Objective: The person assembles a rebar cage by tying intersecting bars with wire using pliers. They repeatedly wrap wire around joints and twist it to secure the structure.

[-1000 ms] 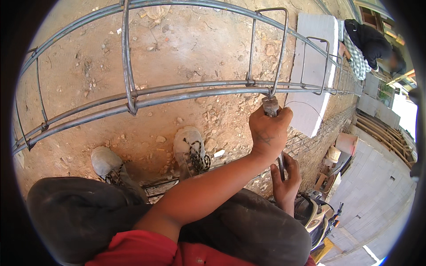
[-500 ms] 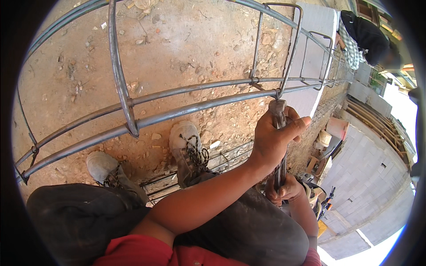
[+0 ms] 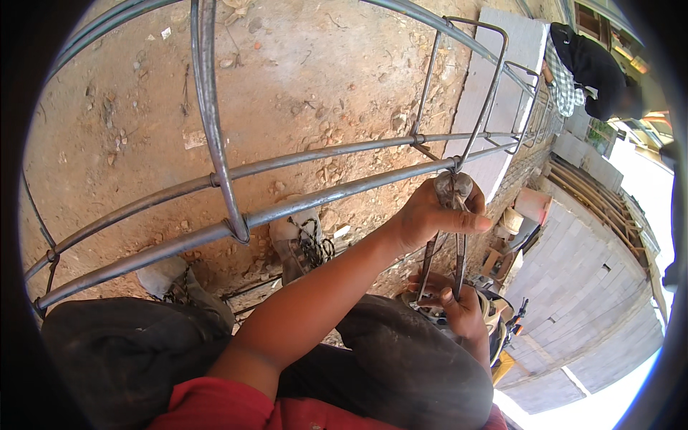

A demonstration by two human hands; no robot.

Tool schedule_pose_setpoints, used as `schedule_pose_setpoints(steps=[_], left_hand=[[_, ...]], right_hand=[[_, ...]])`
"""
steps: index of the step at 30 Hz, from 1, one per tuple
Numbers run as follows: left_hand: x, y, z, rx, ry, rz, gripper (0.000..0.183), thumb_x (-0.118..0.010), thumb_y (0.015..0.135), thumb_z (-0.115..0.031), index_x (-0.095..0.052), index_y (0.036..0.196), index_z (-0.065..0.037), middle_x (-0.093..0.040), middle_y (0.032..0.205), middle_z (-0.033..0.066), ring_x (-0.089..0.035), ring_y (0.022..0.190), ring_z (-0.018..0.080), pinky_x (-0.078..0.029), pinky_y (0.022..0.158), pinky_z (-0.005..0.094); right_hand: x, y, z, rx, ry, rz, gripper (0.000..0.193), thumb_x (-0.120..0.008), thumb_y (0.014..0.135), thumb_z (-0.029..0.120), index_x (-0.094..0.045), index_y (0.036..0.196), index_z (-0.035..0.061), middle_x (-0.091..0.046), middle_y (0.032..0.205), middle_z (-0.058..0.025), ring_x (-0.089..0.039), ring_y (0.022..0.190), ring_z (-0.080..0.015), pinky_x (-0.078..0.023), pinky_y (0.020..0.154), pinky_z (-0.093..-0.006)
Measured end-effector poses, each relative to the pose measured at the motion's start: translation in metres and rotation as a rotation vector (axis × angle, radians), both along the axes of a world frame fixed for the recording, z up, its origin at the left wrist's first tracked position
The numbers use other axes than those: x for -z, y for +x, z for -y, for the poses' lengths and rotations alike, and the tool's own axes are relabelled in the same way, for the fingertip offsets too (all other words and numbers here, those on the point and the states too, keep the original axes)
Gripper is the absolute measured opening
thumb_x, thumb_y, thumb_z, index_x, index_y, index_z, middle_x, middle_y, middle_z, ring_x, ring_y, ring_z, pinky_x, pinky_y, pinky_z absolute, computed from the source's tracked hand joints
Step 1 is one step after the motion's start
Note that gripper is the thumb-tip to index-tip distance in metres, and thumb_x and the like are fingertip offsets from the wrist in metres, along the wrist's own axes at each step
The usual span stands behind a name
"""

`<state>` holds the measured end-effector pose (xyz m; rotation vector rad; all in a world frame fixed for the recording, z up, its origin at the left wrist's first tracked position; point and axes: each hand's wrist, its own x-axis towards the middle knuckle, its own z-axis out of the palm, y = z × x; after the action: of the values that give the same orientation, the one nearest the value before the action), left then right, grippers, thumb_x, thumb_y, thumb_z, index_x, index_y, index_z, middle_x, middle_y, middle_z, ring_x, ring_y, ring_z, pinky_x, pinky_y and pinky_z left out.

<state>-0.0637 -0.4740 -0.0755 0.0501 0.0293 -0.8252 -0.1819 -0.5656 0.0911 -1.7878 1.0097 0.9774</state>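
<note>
A pair of tying pincers (image 3: 461,251) with two long dark handles meets the lower bar of a steel rebar cage (image 3: 358,180), its rounded head at the joint with a bent stirrup (image 3: 494,86). My left hand (image 3: 433,215) is closed around the tool just below its head, thumb stretched out to the right. Lower down, my right hand (image 3: 462,308) grips the handle ends, which stand spread apart. Any wire between the jaws is too small to make out. A larger-looking stirrup (image 3: 213,122) crosses the bars at left.
My boots (image 3: 290,244) rest on stony dirt ground (image 3: 301,79) under the cage. A person in dark clothing (image 3: 591,72) bends over the cage's far end. A pale slab (image 3: 494,64) lies beyond it. A grey block wall (image 3: 580,287) and a bucket (image 3: 512,221) are at right.
The pincers' handles have spread from nearly together to apart, my right hand opening with them. My left hand has shifted slightly down and left. The view has moved a little.
</note>
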Motion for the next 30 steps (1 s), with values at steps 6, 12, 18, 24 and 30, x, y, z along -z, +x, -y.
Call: schedule_pose_setpoints(steps=[6, 12, 18, 24, 30], left_hand=[[0.012, 0.002, -0.003, 0.106, -0.082, 0.04, 0.039, -0.085, 0.067, -0.025, -0.066, 0.093, -0.005, -0.066, 0.087, 0.0064, -0.062, 0.088, 0.0163, -0.046, 0.082, 0.0314], [0.017, -0.001, 0.001, 0.143, -0.203, -0.02, 0.047, -0.087, 0.063, -0.03, -0.067, 0.096, -0.004, -0.067, 0.09, 0.0073, -0.062, 0.089, 0.0177, -0.045, 0.085, 0.0319], [0.011, -0.005, -0.004, 0.13, -0.093, -0.076, 0.047, -0.085, 0.065, -0.032, -0.066, 0.098, -0.004, -0.066, 0.089, 0.008, -0.061, 0.087, 0.0187, -0.046, 0.082, 0.0311], [0.008, 0.004, -0.019, 0.165, 0.11, 0.081, 0.025, -0.078, 0.079, -0.024, -0.066, 0.092, -0.008, -0.064, 0.086, 0.0025, -0.06, 0.084, 0.0141, -0.045, 0.08, 0.0306], [0.005, 0.01, -0.014, 0.145, 0.015, 0.036, 0.022, -0.077, 0.08, -0.023, -0.064, 0.087, -0.006, -0.065, 0.083, 0.0055, -0.061, 0.08, 0.016, -0.046, 0.08, 0.0325]], right_hand=[[0.005, -0.007, -0.018, 0.1, -0.069, 0.042, 0.077, -0.057, 0.095, 0.047, -0.032, 0.148, -0.0017, -0.052, 0.137, -0.0194, -0.054, 0.125, -0.0293, -0.051, 0.094, -0.0425], [0.008, -0.012, -0.031, 0.217, -0.035, 0.134, 0.065, -0.065, 0.093, 0.032, -0.041, 0.145, 0.0017, -0.04, 0.148, -0.0172, -0.042, 0.135, -0.026, -0.042, 0.106, -0.0441], [0.015, -0.012, -0.022, 0.035, 0.071, 0.123, 0.056, -0.065, 0.095, 0.022, -0.044, 0.142, 0.0003, -0.039, 0.148, -0.0176, -0.042, 0.136, -0.0242, -0.041, 0.105, -0.0419], [0.025, -0.01, -0.028, 0.088, -0.059, 0.162, 0.05, -0.065, 0.094, 0.028, -0.05, 0.133, -0.0011, -0.057, 0.128, -0.0151, -0.059, 0.113, -0.02, -0.044, 0.094, -0.0361], [0.018, -0.005, -0.025, -0.097, -0.418, 0.164, 0.049, -0.062, 0.094, 0.046, -0.064, 0.096, -0.0031, -0.061, 0.098, -0.0119, -0.06, 0.084, -0.019, -0.045, 0.075, -0.0312]])
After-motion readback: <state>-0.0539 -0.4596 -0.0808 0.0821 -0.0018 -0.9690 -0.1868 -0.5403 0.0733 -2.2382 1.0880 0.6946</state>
